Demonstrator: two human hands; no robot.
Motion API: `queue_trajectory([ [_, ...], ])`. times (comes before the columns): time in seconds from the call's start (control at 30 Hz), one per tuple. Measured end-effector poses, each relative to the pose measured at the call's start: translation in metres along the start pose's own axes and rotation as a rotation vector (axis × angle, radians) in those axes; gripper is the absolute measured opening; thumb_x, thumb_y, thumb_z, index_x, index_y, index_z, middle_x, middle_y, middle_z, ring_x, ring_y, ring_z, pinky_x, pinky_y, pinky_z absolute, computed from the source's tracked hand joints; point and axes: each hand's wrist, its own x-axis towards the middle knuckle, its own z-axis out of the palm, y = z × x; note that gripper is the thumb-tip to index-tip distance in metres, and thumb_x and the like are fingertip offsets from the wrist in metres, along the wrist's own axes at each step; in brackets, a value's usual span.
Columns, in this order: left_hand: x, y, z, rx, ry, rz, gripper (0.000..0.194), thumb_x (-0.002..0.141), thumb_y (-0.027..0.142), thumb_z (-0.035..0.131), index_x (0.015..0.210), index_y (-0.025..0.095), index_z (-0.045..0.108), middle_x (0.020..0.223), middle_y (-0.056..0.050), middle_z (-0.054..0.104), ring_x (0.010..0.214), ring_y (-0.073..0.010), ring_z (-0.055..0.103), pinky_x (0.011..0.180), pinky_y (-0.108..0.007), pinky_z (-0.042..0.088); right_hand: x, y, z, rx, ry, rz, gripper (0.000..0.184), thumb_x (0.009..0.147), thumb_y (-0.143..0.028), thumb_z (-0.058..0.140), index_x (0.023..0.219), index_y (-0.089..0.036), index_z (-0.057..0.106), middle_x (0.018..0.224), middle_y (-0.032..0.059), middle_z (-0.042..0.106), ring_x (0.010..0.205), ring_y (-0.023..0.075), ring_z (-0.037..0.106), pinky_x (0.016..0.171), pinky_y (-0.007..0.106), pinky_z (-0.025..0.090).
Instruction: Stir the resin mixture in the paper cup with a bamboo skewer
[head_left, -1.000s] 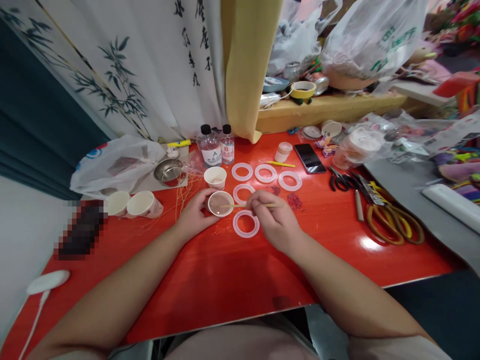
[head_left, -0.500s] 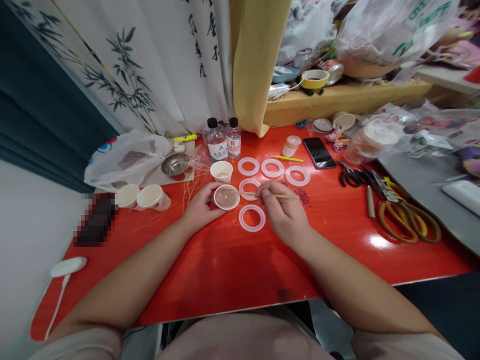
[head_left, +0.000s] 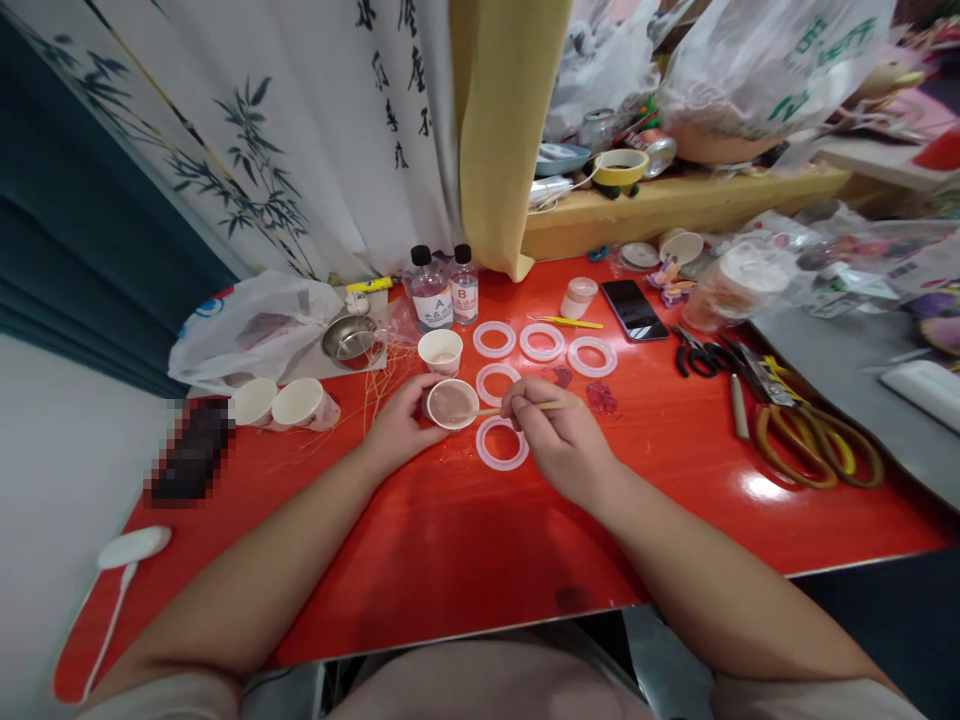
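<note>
My left hand (head_left: 396, 425) is wrapped round a small paper cup (head_left: 451, 403) that stands on the red table (head_left: 450, 560) and holds pinkish liquid. My right hand (head_left: 562, 440) pinches a thin wooden stick (head_left: 517, 408) whose tip dips into that cup. A white ring mould (head_left: 501, 445) lies just under my right hand. Another ring mould (head_left: 495, 380) lies behind the cup, and three more (head_left: 541, 342) sit in a row farther back. A second small cup (head_left: 440, 351) stands behind the held one.
Two labelled bottles (head_left: 441, 288) stand at the back by the curtain. A steel bowl (head_left: 349, 340), a plastic bag (head_left: 251, 325) and two paper cups (head_left: 285, 403) lie left. A phone (head_left: 634, 309), pliers (head_left: 701, 355) and scissors (head_left: 814, 440) lie right. A cluttered shelf (head_left: 675, 200) runs behind.
The stick's tip has shifted a little inside the cup while my left hand keeps its hold. The view has swayed slightly; nothing else on the table has moved.
</note>
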Motion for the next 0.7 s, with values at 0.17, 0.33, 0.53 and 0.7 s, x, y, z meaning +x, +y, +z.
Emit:
queue_trajectory([
  [0.17, -0.0001, -0.0002, 0.0005, 0.006, 0.0, -0.013, 0.067, 0.073, 0.029, 0.09, 0.134, 0.023, 0.062, 0.137, -0.014, 0.071, 0.122, -0.0317, 0.072, 0.106, -0.049, 0.057, -0.0003, -0.0003, 0.0005, -0.019, -0.015, -0.012, 0.019, 0.101, -0.023, 0.048, 0.086, -0.022, 0.06, 0.073, -0.0003, 0.055, 0.066, 0.0157, 0.051, 0.063, 0.029, 0.04],
  [0.33, -0.0001, -0.0002, 0.0008, 0.0, -0.006, -0.013, 0.065, 0.074, 0.032, 0.09, 0.133, 0.023, 0.062, 0.137, -0.014, 0.071, 0.122, -0.0317, 0.072, 0.106, -0.049, 0.057, 0.0002, -0.0013, 0.0003, 0.007, -0.017, -0.008, 0.019, 0.101, -0.023, 0.047, 0.086, -0.022, 0.059, 0.073, -0.0005, 0.055, 0.066, 0.0156, 0.05, 0.063, 0.029, 0.04],
  [0.53, -0.0003, 0.0009, 0.0006, -0.004, 0.001, -0.015, 0.064, 0.075, 0.033, 0.09, 0.132, 0.024, 0.062, 0.138, -0.014, 0.071, 0.123, -0.0317, 0.072, 0.107, -0.051, 0.057, 0.0007, -0.0007, -0.0009, 0.034, 0.0, 0.025, 0.02, 0.102, -0.025, 0.047, 0.087, -0.022, 0.06, 0.072, -0.0008, 0.054, 0.065, 0.0155, 0.05, 0.061, 0.029, 0.039],
  [0.7, -0.0002, 0.0014, 0.0002, -0.001, -0.004, -0.019, 0.064, 0.074, 0.031, 0.09, 0.131, 0.024, 0.062, 0.137, -0.014, 0.071, 0.123, -0.0316, 0.071, 0.107, -0.051, 0.056, 0.0006, 0.0005, -0.0011, 0.035, 0.031, 0.033, 0.019, 0.102, -0.025, 0.047, 0.088, -0.022, 0.06, 0.071, -0.0019, 0.053, 0.061, 0.0144, 0.047, 0.06, 0.029, 0.038],
])
